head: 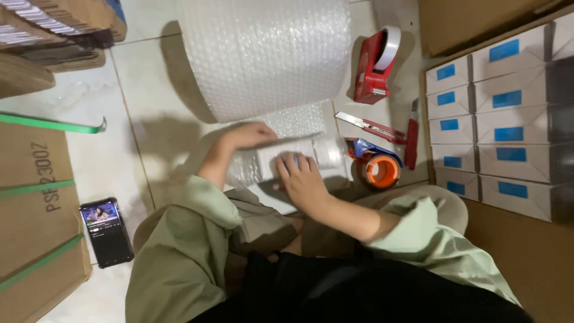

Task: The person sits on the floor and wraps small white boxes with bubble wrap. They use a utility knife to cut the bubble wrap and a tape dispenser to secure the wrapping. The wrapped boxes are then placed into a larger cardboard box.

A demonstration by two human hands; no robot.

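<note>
A small white box [276, 157] lies on a sheet of bubble wrap [299, 122] on the floor in front of me. My right hand [303, 179] presses flat on the near side of the box. My left hand [250, 136] rests on the bubble wrap at the box's far left edge, fingers closed over the sheet. The sheet runs up to a big roll of bubble wrap [266, 54] standing behind it.
A red tape dispenser [373, 66], a red utility knife [371, 127] and an orange-cored tape roll [381, 169] lie to the right. A carton of white boxes with blue labels [499, 125] stands far right. A phone [106, 232] and strapped cardboard cartons [36, 203] are left.
</note>
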